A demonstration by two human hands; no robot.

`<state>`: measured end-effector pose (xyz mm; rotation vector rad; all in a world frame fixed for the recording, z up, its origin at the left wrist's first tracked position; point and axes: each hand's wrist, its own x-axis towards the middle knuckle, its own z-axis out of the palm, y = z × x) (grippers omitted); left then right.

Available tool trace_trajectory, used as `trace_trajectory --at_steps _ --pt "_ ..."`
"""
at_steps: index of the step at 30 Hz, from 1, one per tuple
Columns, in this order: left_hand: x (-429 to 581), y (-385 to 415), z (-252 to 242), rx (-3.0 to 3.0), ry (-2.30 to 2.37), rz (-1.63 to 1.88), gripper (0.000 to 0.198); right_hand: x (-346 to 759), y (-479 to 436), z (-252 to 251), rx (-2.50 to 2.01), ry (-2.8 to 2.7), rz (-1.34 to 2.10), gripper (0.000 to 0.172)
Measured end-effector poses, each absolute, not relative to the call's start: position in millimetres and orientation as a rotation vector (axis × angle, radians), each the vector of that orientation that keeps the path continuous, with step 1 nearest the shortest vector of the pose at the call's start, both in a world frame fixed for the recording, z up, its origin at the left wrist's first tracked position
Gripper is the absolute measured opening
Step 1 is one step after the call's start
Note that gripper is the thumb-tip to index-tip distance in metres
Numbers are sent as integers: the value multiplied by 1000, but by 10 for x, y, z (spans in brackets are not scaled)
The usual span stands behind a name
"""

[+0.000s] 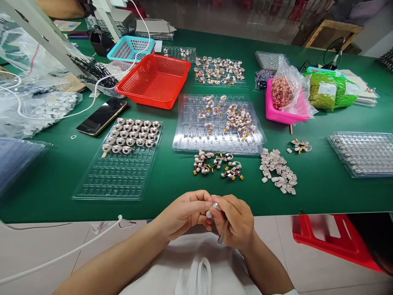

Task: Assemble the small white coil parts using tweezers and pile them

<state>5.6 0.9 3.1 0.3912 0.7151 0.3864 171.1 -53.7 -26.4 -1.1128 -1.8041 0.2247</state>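
Note:
My left hand and my right hand meet at the table's front edge, both closed. Between their fingertips they pinch a small, shiny beige clip-on earbud with rounded ends; the fingers cover much of it. A thin, shiny stick-like tool pokes out below my right palm, its kind unclear. Just beyond my hands lie several loose earbud assemblies with yellow tabs and dark red wires. To their right is a heap of small beige covers.
A clear tray partly filled with silvery earbuds lies left, near a phone. Behind are a red basket, stacked trays bearing assemblies, and a pink basket. Filled trays lie right; a red stool stands below.

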Motion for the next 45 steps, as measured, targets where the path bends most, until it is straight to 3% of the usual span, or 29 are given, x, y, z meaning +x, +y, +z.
trace_trajectory --at_steps 10,18,22,24,29,45 --pt "57 10 -55 377 730 370 25 1682 -528 -325 -1099 -1774 187 39" --pt "-8 81 -84 556 768 490 33 1692 -432 -268 -1014 -1843 493 46" --pt "-375 285 53 1093 1093 785 25 1723 -368 -216 -1095 -1882 551 50" --pt "-691 434 82 1513 1490 1002 25 1775 -373 -208 -1164 -1861 539 49" --pt "-1444 836 -75 1720 1853 1161 17 1850 -399 -258 -1282 -1844 421 30" --pt "-1662 1267 -394 2566 1582 946 22 1817 -431 -349 -1119 -1911 459 33"
